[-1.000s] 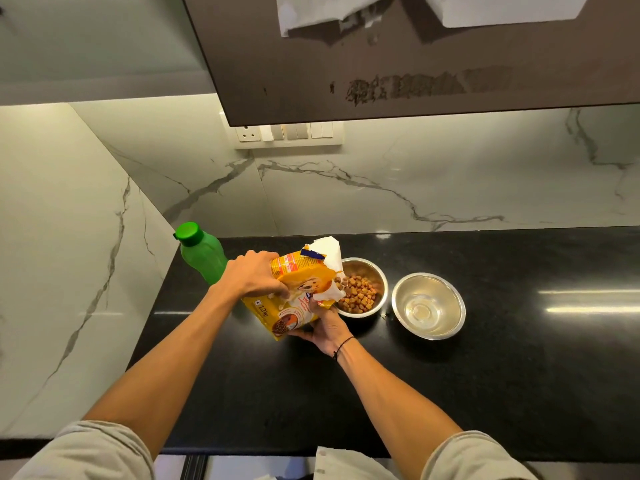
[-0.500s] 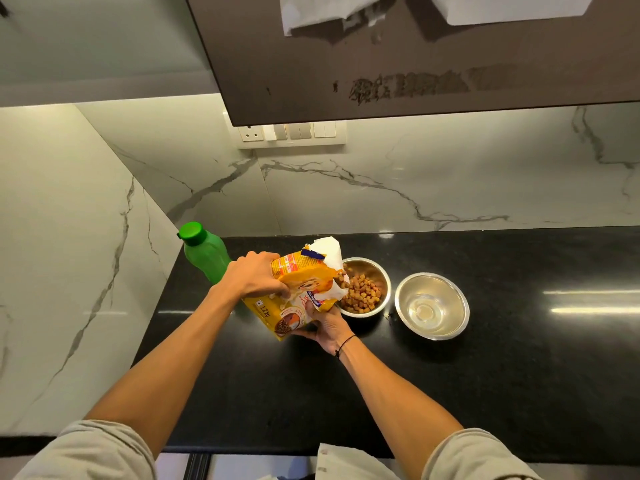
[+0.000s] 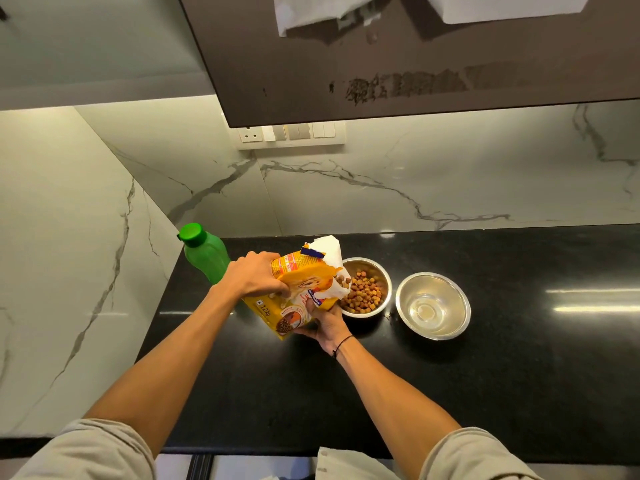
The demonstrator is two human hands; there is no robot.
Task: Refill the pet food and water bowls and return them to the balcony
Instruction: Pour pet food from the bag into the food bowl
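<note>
glossy black stone table (image 3: 519, 358) against marble walls

on it stand a green plastic bottle (image 3: 206, 256) at the left corner, a steel bowl of brown kibble (image 3: 367, 289), and just right of it a steel bowl of water (image 3: 433, 306).

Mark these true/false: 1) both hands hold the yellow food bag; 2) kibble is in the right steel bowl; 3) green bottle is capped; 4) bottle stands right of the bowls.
1) Left hand and right hand both grip the yellow pet food bag: true.
2) False: the kibble is in the left round steel bowl; the right round steel bowl holds clear water.
3) The green plastic bottle has its cap on: true.
4) False: it stands left of both bowls.
</note>
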